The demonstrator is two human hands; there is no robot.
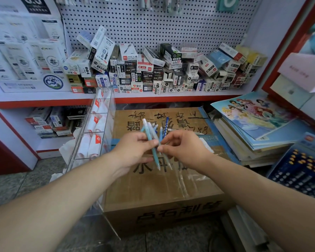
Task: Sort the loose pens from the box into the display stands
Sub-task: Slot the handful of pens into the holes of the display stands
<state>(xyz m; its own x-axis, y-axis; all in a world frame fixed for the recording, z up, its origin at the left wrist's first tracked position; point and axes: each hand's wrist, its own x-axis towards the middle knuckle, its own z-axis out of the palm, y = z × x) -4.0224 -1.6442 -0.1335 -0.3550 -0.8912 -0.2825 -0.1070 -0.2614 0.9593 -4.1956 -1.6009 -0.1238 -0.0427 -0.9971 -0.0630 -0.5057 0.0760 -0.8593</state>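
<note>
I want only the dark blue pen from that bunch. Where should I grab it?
Pinch the dark blue pen by its top end, from the upper right: that end stands free at the bunch's right edge, above the left hand gripping the pens.

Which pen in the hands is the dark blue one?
The dark blue pen sticking up on the bunch's right, above the right hand; the others are lighter blue or white.

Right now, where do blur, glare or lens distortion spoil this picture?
Head view: the pens held by the left hand and right hand look slightly soft; the white packs at upper left are washed out and blurred; tape on the cardboard box glares; the wide lens bends the red shelf edge and stretches both forearms.
</note>
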